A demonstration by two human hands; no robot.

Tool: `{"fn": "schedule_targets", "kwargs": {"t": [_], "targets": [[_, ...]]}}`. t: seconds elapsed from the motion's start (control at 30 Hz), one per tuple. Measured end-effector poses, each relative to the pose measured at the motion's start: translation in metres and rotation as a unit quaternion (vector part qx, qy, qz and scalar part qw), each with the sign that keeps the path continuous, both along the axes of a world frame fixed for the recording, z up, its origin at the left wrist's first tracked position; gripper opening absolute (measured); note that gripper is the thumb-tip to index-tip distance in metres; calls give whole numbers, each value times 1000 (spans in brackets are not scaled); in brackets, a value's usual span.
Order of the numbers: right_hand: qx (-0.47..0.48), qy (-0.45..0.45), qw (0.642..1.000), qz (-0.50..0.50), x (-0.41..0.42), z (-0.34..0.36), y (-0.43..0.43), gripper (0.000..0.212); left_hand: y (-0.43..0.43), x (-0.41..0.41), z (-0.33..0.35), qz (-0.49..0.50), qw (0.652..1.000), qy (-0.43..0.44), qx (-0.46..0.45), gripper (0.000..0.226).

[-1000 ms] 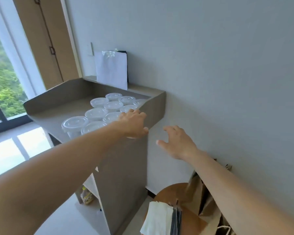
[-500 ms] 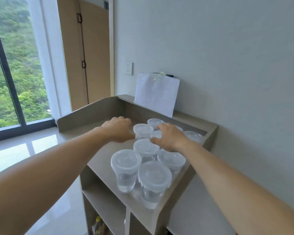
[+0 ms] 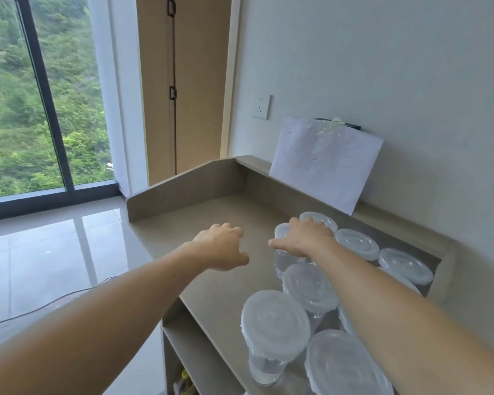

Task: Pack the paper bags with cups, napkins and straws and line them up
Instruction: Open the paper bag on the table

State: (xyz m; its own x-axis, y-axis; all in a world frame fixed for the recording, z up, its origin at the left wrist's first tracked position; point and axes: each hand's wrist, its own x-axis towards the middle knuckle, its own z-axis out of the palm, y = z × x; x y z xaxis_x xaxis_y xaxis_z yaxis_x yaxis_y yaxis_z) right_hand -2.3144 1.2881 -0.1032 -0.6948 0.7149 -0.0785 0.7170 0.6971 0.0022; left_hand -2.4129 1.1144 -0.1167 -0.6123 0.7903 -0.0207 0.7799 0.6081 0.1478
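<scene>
Along the table's (image 3: 200, 223) right edge by the grey wall stand lidded cups (image 3: 274, 323); your right hand (image 3: 303, 238) grips one far cup, your left hand (image 3: 223, 246) hovers with fingers loosely curled, holding nothing.

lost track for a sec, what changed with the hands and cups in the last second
The right hand went from hanging off the counter's side to resting on a lidded cup in the far rows. The left hand left the cups and hovers open over bare counter. The cups and the paper sheet stayed put.

clear glossy plastic cups (image 3: 274, 332); matt counter (image 3: 200, 223); glossy floor tiles (image 3: 54, 252)
</scene>
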Motion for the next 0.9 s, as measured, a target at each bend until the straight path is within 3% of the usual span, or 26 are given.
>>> {"fn": "schedule_targets", "kwargs": {"t": [0.23, 0.43, 0.57, 0.77, 0.9], "targets": [[-1, 21, 1000, -14, -14, -13, 10, 87, 3, -8, -9, -10, 1000, -4, 6, 66], [-35, 105, 994, -5, -7, -16, 13, 93, 8, -9, -7, -23, 1000, 1, 15, 65], [-20, 159, 987, 15, 10, 19, 12, 92, 18, -7, 11, -33, 999, 17, 35, 61], [18, 261, 965, -8, 93, 96, 25, 80, 65, 37, 53, -101, 992, 42, 64, 57], [68, 278, 956, -59, 179, 126, 35, 81, 102, 99, 85, -180, 977, 57, 96, 46]]}}
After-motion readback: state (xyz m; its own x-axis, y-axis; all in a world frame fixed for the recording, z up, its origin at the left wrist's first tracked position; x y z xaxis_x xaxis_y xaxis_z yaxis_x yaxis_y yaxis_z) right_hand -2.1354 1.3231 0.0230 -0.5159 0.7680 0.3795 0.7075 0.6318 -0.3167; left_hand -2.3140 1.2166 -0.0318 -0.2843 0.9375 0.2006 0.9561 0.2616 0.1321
